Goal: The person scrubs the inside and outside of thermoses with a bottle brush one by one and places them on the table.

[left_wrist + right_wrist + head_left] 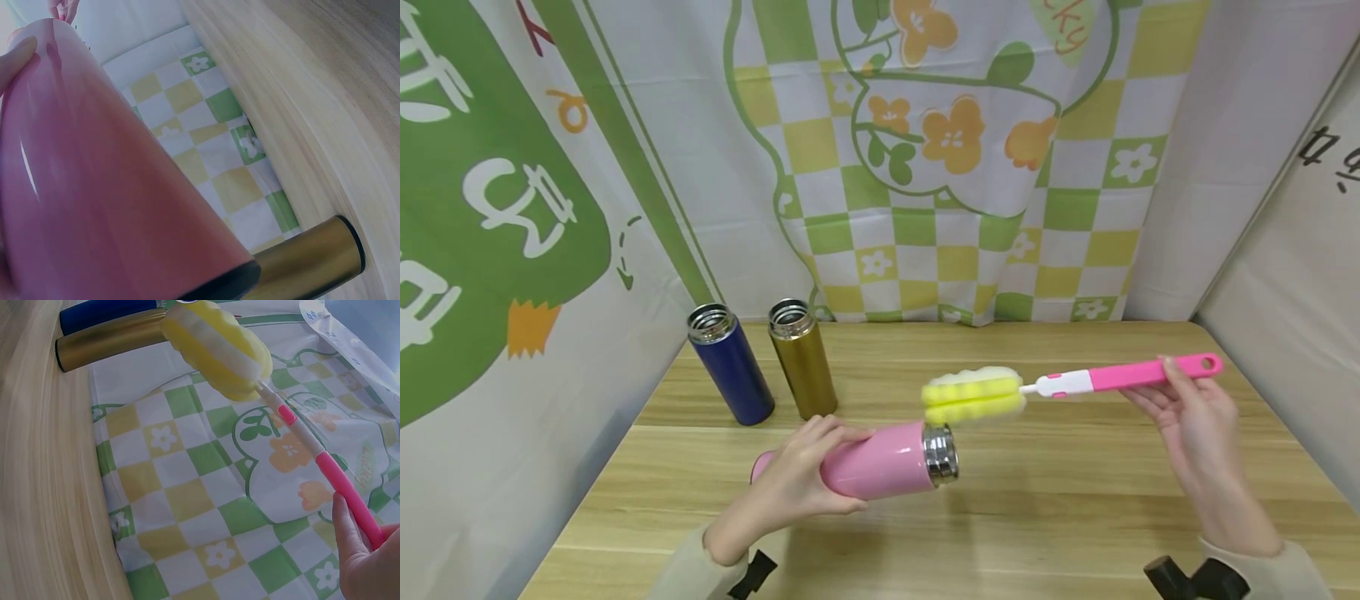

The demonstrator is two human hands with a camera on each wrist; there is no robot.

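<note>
My left hand (808,471) grips a pink thermos bottle (887,461) around its body, lying nearly level with its steel mouth toward the right. In the left wrist view the pink bottle (94,169) fills much of the frame, its dark base at the bottom. My right hand (1202,417) pinches the pink handle of a bottle brush (1135,373). The brush's yellow and white sponge head points left and sits just above and beside the bottle's mouth. Seen from the right wrist, the sponge head (215,350) is outside any bottle.
Two uncapped bottles, one blue (733,367) and one gold (805,362), stand upright at the back left of the wooden table (1060,500). A patterned cloth (962,275) hangs behind the table's back edge, with white cloth walls on both sides.
</note>
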